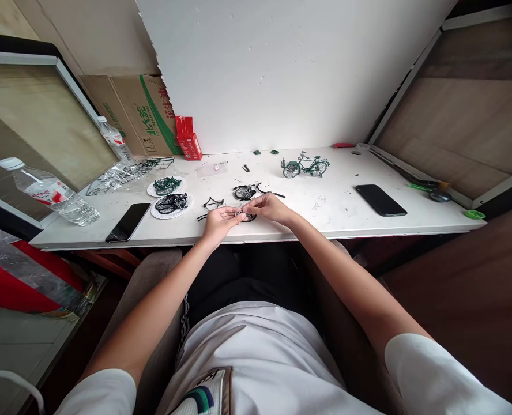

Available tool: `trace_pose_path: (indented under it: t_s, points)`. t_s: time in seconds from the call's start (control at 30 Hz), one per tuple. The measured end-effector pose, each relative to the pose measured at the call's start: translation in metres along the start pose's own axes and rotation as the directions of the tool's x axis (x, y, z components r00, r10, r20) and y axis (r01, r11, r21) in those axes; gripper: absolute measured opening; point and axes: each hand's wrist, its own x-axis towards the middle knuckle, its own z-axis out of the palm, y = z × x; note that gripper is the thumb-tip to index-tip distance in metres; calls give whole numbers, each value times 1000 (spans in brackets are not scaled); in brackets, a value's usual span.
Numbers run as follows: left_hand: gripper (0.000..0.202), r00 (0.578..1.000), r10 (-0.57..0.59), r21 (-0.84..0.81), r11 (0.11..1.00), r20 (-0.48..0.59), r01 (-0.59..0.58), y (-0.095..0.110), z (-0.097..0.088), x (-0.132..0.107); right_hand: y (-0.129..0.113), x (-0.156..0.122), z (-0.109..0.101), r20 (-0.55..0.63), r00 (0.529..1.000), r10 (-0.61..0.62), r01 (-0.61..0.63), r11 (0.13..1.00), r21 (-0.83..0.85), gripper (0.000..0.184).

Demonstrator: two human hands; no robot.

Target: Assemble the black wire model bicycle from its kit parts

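Note:
My left hand (221,221) and my right hand (271,208) meet near the front of the table, thumbs and fingertips pinched together around a small model bicycle part. Its exact shape is mostly hidden by the fingers. A small black toy wheel (250,218) shows just under the fingertips; whether it is held or lies on the table, I cannot tell. Beyond the hands lies a black wheel assembly (243,192), with a thin curved black piece at its right. A black bicycle frame (213,203) lies left of it.
A finished green model bicycle (305,166) stands behind on the right. Paper plates (153,210) hold black and green parts. Phones (128,222) (380,200) lie on both sides. Water bottles (51,190), a red box (188,139) and plastic sprues (130,173) are at the left.

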Motion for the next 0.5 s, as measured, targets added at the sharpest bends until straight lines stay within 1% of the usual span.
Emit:
trace_pose_path:
  t_s: [0.1, 0.17, 0.23, 0.3, 0.37, 0.4, 0.43, 0.5]
  points:
    - [57, 1000, 8, 8, 1000, -6, -8, -1, 0, 0, -5, 0, -3, 29, 999, -36, 38, 996, -76, 46]
    - [56, 1000, 10, 16, 1000, -10, -10, -1, 0, 1, -7, 1, -7, 10, 999, -45, 46, 992, -115, 49]
    - [56, 1000, 9, 19, 1000, -12, -9, -2, 0, 1, -8, 3, -15, -65, 996, -62, 50, 984, -172, 51]
    - [56, 1000, 10, 20, 1000, -16, -10, -2, 0, 1, -6, 4, -28, -192, 975, -113, 53, 955, -292, 50]
    - [56, 1000, 20, 27, 999, -21, -19, -2, 0, 1, -2, 3, -43, -321, 927, -192, 11, 872, -490, 43]
    - [56, 999, 28, 33, 999, -24, -27, -2, 0, 1, 1, 2, -51, -368, 903, -222, -45, 803, -595, 38]
    - [56, 999, 36, 39, 999, -26, -35, -1, 0, 0, 5, 0, -59, -396, 890, -228, -117, 724, -680, 34]
    - [57, 998, 50, 48, 998, -23, -49, 0, 0, 0, 13, -5, -71, -425, 889, -170, -255, 588, -768, 29]
